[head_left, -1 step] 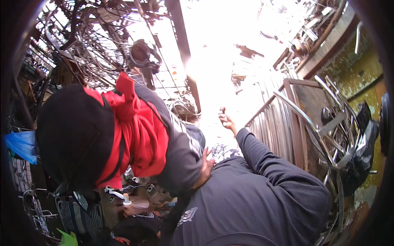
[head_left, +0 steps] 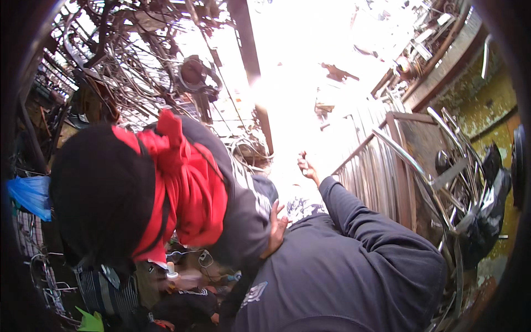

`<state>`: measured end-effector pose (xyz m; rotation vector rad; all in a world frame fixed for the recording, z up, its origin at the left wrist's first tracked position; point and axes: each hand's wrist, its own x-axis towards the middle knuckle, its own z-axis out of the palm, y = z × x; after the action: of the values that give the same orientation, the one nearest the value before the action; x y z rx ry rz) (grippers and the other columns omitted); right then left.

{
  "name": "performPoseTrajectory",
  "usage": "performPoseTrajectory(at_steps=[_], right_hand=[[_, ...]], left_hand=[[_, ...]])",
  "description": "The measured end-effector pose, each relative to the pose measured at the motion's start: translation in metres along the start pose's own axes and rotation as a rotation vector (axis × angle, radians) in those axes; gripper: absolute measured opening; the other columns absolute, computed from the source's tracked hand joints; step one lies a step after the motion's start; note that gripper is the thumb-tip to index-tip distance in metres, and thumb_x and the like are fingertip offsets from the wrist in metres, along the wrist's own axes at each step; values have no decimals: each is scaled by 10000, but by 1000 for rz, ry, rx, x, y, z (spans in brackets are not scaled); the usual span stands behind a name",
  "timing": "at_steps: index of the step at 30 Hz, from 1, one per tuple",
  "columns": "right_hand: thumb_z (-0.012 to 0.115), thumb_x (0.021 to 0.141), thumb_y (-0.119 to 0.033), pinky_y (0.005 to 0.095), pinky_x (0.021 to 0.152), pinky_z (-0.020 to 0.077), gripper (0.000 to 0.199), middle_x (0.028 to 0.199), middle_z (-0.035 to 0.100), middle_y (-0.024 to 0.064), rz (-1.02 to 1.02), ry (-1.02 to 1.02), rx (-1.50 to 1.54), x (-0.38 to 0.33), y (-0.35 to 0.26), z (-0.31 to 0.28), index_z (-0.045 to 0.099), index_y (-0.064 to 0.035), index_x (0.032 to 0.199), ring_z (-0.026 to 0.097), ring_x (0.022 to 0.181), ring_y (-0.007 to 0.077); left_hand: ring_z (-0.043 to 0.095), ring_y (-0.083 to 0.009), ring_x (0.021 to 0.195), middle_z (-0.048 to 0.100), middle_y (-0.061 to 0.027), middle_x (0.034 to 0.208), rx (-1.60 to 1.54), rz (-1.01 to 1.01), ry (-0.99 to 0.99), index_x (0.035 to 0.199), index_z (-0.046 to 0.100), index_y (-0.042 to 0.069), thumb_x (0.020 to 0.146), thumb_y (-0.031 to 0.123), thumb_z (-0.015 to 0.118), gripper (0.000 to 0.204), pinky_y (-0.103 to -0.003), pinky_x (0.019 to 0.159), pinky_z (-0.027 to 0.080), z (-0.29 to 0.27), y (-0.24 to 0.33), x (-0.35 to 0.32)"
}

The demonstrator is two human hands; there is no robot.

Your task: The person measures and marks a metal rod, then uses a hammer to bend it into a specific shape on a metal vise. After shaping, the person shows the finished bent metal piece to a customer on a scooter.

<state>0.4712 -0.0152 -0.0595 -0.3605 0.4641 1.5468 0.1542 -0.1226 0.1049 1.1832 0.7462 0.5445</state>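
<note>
My right hand (head_left: 309, 169) is raised ahead of me with its fingers curled, against a glaring bright background. A small dark bit shows at its fingertips, too washed out to name. Lower, my left hand (head_left: 274, 230) lies with its fingers stretched along the grey jacket (head_left: 243, 216) of a person close on my left. Its forearm is mostly hidden in shadow. That person wears a black cap (head_left: 102, 191) and a red hood (head_left: 196, 193), and bends across the left of the view. My dark sweatshirt (head_left: 337, 276) fills the lower middle.
Tangled metal rods (head_left: 135, 63) crowd the upper left. On the right stand metal tubes (head_left: 368, 174), a brown metal frame (head_left: 402, 166) and bent shiny tubes (head_left: 442, 182) beside a black plastic bag (head_left: 492, 205). A blue bag (head_left: 30, 193) hangs far left. Another person's dark clothing (head_left: 185, 310) shows below.
The whole view has shifted slightly, so things sit a little lower and further right. The white object low at the left is now mostly covered by the red hood. Both my hands keep their poses.
</note>
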Motion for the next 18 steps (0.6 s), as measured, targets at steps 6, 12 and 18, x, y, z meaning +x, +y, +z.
performPoseTrajectory(at_steps=[6, 12, 18], right_hand=[[533, 1071, -315, 223, 344, 267, 218, 758, 527, 12, -83, 396, -594, 63, -48, -107, 556, -133, 954, 415, 519, 75], [456, 884, -161, 241, 388, 281, 97, 850, 688, 130, 24, 837, -672, 102, -107, -84, 546, -127, 870, 378, 434, 126], [497, 989, -178, 221, 322, 248, 82, 829, 641, 87, -146, 746, -449, 154, -165, -16, 517, -132, 924, 528, 497, 117]], left_hand=[[607, -145, 980, 652, -134, 1302, 4, -270, 170, 1439, 513, -15, 1097, 310, 531, 472, -287, 905, 490, -30, 1, 9], [720, -188, 933, 720, -172, 1177, 284, -423, 588, 1339, 623, 5, 1075, 349, 562, 437, -328, 838, 546, -52, 20, 49], [648, -407, 1157, 664, -259, 1266, 766, -411, 391, 1319, 657, 50, 1020, 388, 594, 456, -451, 1000, 498, -69, 49, 137]])
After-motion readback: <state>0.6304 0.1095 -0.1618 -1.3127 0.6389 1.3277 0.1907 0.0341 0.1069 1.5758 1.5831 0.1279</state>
